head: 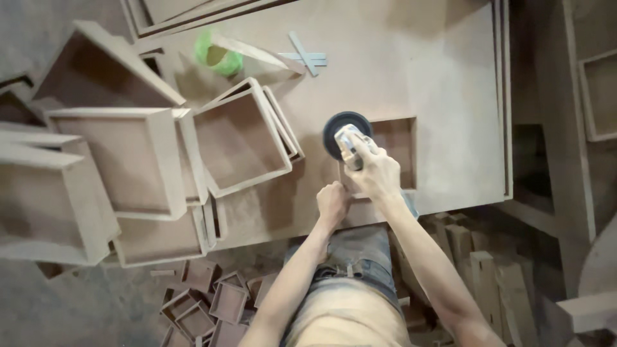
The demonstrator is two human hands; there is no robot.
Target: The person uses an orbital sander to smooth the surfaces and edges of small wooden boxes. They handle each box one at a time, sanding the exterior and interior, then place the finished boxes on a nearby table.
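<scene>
right hand (376,172) is gripping the disc sander (347,137), fingers wrapped tight | left hand (332,202) is fisted on the near edge of the box frame (395,154), bracing it on the workbench (443,77) | advice: keeping the disc flat, pressing lightly, holding the frame steady.

Black-disc silver sander (346,138), brown box (384,154), green tape roll (220,56)
</scene>
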